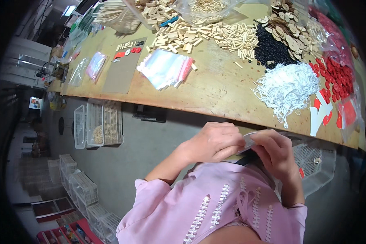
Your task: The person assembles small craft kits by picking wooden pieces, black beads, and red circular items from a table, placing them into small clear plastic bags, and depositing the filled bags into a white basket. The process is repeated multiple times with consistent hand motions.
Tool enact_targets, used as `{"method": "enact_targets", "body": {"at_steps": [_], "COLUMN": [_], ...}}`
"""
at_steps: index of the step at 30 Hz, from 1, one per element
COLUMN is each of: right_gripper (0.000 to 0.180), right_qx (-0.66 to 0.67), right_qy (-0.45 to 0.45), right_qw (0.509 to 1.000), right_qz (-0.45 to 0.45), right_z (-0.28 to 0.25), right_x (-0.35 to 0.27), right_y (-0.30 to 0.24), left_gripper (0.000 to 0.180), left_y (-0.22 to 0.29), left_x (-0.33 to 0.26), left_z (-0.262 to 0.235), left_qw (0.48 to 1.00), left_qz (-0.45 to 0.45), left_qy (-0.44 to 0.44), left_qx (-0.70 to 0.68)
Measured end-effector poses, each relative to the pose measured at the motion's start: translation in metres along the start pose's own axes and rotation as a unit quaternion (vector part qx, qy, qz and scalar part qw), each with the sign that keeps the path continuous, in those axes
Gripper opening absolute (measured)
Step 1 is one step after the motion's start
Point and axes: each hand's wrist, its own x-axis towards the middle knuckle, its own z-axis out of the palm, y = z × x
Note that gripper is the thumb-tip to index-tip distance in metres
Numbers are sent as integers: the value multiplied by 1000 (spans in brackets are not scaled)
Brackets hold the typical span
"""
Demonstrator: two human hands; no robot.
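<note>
Grey floor (150, 154) lies open below the desk (215, 95) edge, white crates (97, 122) at left. Near the desk's front edge, the left hand (213, 142) and right hand (274, 152) together pinch a small clear bag (248, 140) above the pink blouse (215, 207). White string (287, 89) sits just beyond.

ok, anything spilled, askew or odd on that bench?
Nothing looks damaged. The piles on the table run together: wooden blocks, black beads, wooden discs and red buttons overlap. White string tangle trails toward the edge. Both hands, left hand and right hand, pinch a small clear bag.
</note>
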Motion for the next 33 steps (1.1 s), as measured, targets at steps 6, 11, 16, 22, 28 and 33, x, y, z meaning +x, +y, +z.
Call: {"method": "enact_targets", "body": {"at_steps": [6, 11, 16, 22, 28, 33], "right_gripper": [18, 18, 20, 18, 15, 22], "right_qx": [-28, -12, -46, -70, -68, -64], "right_qy": [-116, -59, -53, -41, -37, -19], "right_qw": [992, 997, 997, 996, 996, 996], "right_qz": [-43, -45, -41, -36, -51, -56], "right_z": [1, 20, 20, 20, 27, 30], "right_x": [9, 4, 7, 8, 15, 24], "right_y": [13, 15, 13, 17, 21, 20], "left_gripper": [17, 27, 30, 27, 24, 18], "left_y": [-29, -143, -204, -212, -225, -238], "left_x": [7, 31, 30, 39, 49, 44], "left_z": [-65, -163, -205, -208, -193, -196], "left_qw": [992, 914, 898, 920, 901, 915], "left_qz": [-122, -238, -213, -207, -195, -180], "left_qy": [-38, 85, -27, -15, 22, 50], "left_qx": [-19, 318, 383, 332, 386, 358]}}
